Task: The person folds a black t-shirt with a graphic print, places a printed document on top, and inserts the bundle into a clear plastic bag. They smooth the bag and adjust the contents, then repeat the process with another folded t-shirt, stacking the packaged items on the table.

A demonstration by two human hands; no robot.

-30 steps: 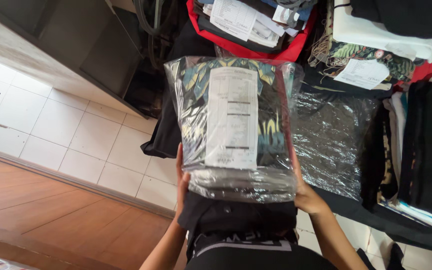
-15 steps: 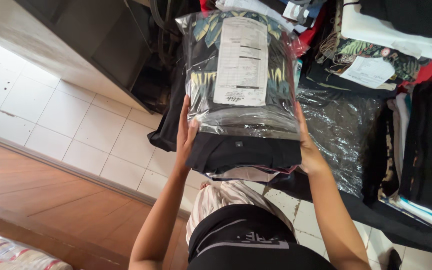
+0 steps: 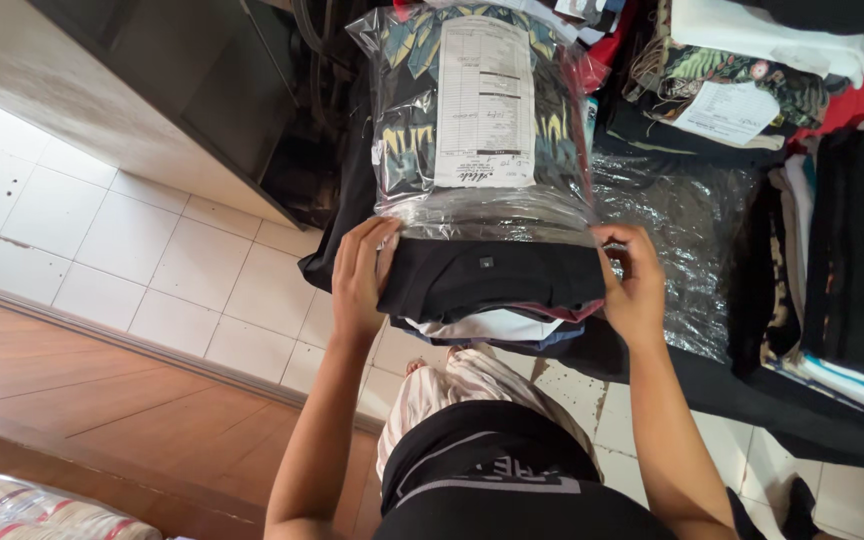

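A stack of folded garments, black on top with white, red and blue layers below, is held in front of me. My left hand grips its left side and my right hand grips its right side. On top of the stack lies a clear plastic bag holding a dark leaf-print garment with a white paper sheet inside it.
Crinkled clear plastic wrap covers dark cloth to the right. Folded clothes are piled at the far right, more patterned garments and a paper slip behind. A dark cabinet stands left over white floor tiles and wooden boards.
The stack with the plastic bag has risen and moved away from me. More of the black garment stack now shows below the bag, and both hands hold its sides lower down.
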